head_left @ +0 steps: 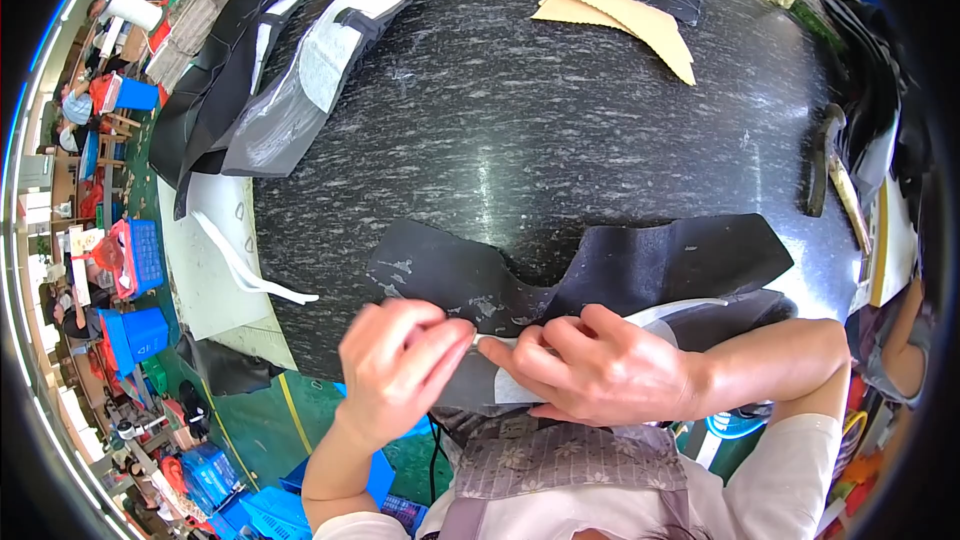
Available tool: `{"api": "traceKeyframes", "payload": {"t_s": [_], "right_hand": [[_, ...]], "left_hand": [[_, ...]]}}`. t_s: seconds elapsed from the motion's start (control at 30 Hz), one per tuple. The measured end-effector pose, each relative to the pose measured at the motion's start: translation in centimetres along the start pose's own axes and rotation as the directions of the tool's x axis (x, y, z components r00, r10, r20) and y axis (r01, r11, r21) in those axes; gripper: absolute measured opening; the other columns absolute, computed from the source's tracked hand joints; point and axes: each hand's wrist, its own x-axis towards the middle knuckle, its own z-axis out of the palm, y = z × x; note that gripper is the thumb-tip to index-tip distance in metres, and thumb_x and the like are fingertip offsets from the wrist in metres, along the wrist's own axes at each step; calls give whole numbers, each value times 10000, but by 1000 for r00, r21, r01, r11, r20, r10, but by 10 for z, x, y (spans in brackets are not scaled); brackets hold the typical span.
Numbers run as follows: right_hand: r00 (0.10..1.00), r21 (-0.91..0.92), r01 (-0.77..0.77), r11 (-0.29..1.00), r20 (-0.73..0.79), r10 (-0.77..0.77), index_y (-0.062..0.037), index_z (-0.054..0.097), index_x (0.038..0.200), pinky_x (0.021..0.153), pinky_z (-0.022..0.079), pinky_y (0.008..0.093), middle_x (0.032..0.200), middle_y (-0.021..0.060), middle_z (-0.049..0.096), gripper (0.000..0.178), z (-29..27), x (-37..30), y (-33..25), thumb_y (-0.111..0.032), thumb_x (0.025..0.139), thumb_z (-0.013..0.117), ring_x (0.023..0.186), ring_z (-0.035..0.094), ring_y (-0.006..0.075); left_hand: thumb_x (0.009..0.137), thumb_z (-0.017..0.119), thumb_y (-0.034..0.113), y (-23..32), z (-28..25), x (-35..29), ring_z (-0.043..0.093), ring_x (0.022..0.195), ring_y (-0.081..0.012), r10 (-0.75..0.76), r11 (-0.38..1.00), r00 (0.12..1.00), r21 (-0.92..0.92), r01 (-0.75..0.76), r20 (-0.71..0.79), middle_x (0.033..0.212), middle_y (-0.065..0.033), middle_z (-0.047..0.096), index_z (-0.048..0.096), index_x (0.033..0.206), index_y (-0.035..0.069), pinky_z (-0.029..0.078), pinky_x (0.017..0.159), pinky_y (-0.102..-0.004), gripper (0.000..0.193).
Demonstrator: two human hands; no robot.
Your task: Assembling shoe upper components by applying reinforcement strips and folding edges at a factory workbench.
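Note:
A black leather-like cut piece (680,255), with a curved notch in its far edge, lies at the near side of the table. My left hand (400,365) is closed over its near left part, thumb and forefinger pinched together; what they pinch is too small to make out. Beside it my right hand (600,365) is closed with curled fingers on the piece's near edge, its fingertips almost meeting the left ones. A pale sliver shows between the two hands. Under my right wrist runs a white-backed strip (675,312) along another dark piece.
Black pieces with white patches (335,55) are piled at the far left. Tan zigzag-edged pieces (630,20) lie at the back. A hammer (820,165) rests at the right edge, near stacked black material (870,70). White strips (235,255) hang over a pale board (205,285).

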Motion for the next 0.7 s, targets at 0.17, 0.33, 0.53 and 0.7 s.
{"api": "traceKeyframes", "payload": {"t_s": [0.17,0.33,0.53,0.7], "right_hand": [[996,242,-82,967,64,68,-55,507,1399,685,434,256,1016,15,521,733,-6,-10,6,-349,750,675,808,538,150],[970,280,-106,954,-180,161,-32,610,1215,877,550,320,1165,104,605,485,-4,-51,-4,-212,767,665,1033,641,219],[980,215,-101,971,-146,135,43,669,1060,967,567,397,1117,140,648,342,-5,-71,-21,-171,803,740,1106,664,308],[981,26,-146,989,-124,148,47,696,1057,1059,472,402,1272,184,631,396,-7,-81,-16,-220,768,655,1208,602,294]], "left_hand": [[625,877,222,-26,-7,5,533,786,-192,39,999,999,-5,-39,16,949,-1,586,727,909,133,377,802,-370,333],[766,788,281,50,21,-29,664,1014,-317,401,913,914,102,-394,-65,1123,-170,663,691,1107,-45,566,774,-381,481],[817,590,142,53,17,9,600,1186,-373,601,558,623,295,-776,501,1197,-220,648,675,1097,-118,515,1016,-414,391],[793,653,158,64,3,29,621,1161,-324,544,670,630,164,-724,555,1190,-202,642,679,1061,-79,510,1017,-410,359]]}}
